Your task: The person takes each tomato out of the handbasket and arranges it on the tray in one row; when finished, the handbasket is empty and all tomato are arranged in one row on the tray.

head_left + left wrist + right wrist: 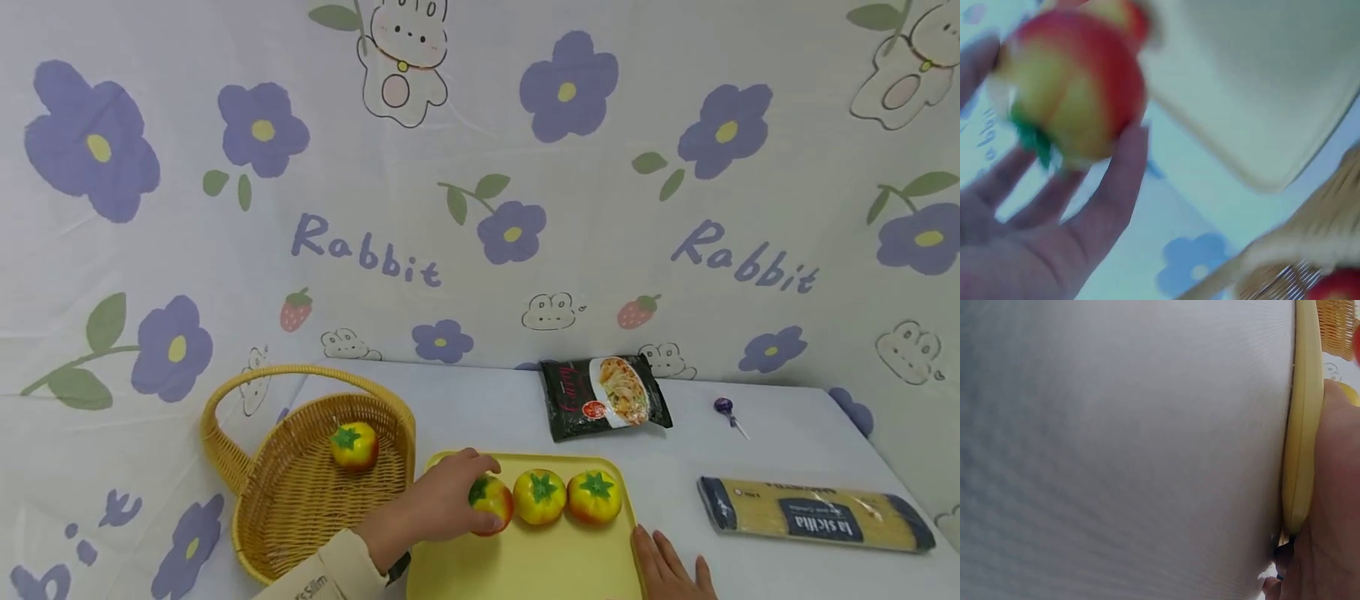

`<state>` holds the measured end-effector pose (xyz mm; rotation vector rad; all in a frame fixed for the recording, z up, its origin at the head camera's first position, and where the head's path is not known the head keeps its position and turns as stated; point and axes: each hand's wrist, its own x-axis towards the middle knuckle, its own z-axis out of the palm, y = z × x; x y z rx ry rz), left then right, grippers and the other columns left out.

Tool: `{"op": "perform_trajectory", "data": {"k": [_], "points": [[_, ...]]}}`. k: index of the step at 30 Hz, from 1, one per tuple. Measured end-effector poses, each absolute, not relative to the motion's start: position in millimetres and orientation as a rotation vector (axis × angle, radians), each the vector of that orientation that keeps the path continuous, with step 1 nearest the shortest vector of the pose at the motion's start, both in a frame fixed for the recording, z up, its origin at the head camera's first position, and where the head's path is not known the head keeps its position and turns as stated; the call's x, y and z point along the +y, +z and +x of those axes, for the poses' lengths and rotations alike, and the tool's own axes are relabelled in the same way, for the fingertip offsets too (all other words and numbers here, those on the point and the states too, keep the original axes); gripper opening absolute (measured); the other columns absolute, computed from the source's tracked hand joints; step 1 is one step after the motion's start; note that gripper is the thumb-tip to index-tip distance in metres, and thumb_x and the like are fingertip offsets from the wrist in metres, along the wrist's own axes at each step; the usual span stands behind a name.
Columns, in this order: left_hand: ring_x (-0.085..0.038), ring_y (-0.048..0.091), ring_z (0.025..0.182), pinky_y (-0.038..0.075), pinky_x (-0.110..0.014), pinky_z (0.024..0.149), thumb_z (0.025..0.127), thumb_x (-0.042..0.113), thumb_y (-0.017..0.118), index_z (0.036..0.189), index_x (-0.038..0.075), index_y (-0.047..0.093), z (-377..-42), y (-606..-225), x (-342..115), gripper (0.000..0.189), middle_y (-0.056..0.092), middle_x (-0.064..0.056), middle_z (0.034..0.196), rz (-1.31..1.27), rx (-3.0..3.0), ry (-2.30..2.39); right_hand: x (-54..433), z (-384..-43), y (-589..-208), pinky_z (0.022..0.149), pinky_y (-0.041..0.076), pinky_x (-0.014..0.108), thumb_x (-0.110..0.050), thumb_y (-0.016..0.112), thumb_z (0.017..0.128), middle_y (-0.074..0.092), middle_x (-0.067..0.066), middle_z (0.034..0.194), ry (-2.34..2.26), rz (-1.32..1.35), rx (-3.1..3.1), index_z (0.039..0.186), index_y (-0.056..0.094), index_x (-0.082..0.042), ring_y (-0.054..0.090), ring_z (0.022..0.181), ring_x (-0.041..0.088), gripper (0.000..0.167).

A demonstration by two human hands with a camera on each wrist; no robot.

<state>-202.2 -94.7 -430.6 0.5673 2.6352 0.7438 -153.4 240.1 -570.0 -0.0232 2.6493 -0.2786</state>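
My left hand (450, 498) holds a yellow-and-red persimmon (493, 502) with a green leafy top, fingers and thumb around its sides. In the left wrist view this persimmon (1072, 87) is blurred and appears lifted off the tray. Two more persimmons, a middle persimmon (539, 497) and a right persimmon (594, 497), sit side by side on the yellow tray (555, 560). Another persimmon (355, 447) lies inside the wicker basket (281, 508) to the left. My right hand (667, 567) rests against the tray's right edge, its fingers fairly straight; the right wrist view shows it beside the rim (1302, 437).
Behind the tray lies a black noodle packet (606, 396). A purple-wrapped lollipop (725, 407) is farther right, and a long pack of spaghetti (816, 512) lies at the right. The basket's tall handle (300, 369) arches over its back. A patterned cloth (480, 167) hangs behind the table.
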Motion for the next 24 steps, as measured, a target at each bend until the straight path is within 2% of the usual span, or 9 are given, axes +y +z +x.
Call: {"op": "perform_trajectory", "data": {"k": [3, 10, 13, 20, 24], "points": [[-0.016, 0.053, 0.102, 0.048, -0.037, 0.088, 0.079, 0.038, 0.077, 0.13, 0.017, 0.055, -209, -447, -87, 0.059, 0.054, -0.002, 0.121, 0.52, 2.694, 0.83, 241, -152, -571, 0.1, -0.005, 0.077, -0.099, 0.044, 0.049, 0.03, 0.012, 0.156, -0.273, -0.022, 2.658, 0.153, 0.018, -0.005, 0.024, 0.144, 0.035, 0.142], [-0.024, 0.053, 0.105, 0.048, -0.037, 0.086, 0.079, 0.019, 0.076, 0.133, 0.009, 0.051, -217, -470, -76, 0.06, 0.049, -0.011, 0.123, 0.531, 2.772, 0.942, 237, -153, -570, 0.101, -0.003, 0.077, -0.095, 0.036, 0.063, 0.03, 0.013, 0.156, -0.287, -0.007, 2.656, 0.153, 0.02, -0.005, 0.024, 0.143, 0.036, 0.128], [-0.026, 0.054, 0.105, 0.049, -0.038, 0.086, 0.079, 0.014, 0.077, 0.133, 0.009, 0.051, -217, -476, -72, 0.06, 0.049, -0.012, 0.122, 0.512, 2.813, 0.934, 236, -154, -568, 0.101, -0.004, 0.077, -0.095, 0.036, 0.063, 0.027, 0.013, 0.157, -0.288, -0.003, 2.649, 0.153, 0.02, -0.005, 0.022, 0.144, 0.037, 0.128], [-0.031, 0.054, 0.112, 0.05, -0.041, 0.09, 0.079, 0.013, 0.079, 0.134, 0.012, 0.049, -217, -491, -65, 0.063, 0.044, -0.015, 0.133, 0.442, 2.83, 0.903, 235, -154, -567, 0.101, -0.004, 0.076, -0.095, 0.037, 0.063, 0.025, 0.014, 0.157, -0.294, 0.004, 2.629, 0.152, 0.022, -0.005, 0.021, 0.144, 0.039, 0.128], [-0.031, 0.054, 0.109, 0.05, -0.041, 0.087, 0.077, 0.01, 0.08, 0.134, 0.011, 0.051, -216, -497, -64, 0.063, 0.044, -0.016, 0.13, 0.426, 2.846, 0.909, 234, -153, -567, 0.101, -0.003, 0.077, -0.095, 0.036, 0.064, 0.026, 0.015, 0.157, -0.296, 0.001, 2.642, 0.152, 0.022, -0.004, 0.022, 0.143, 0.04, 0.127]]}}
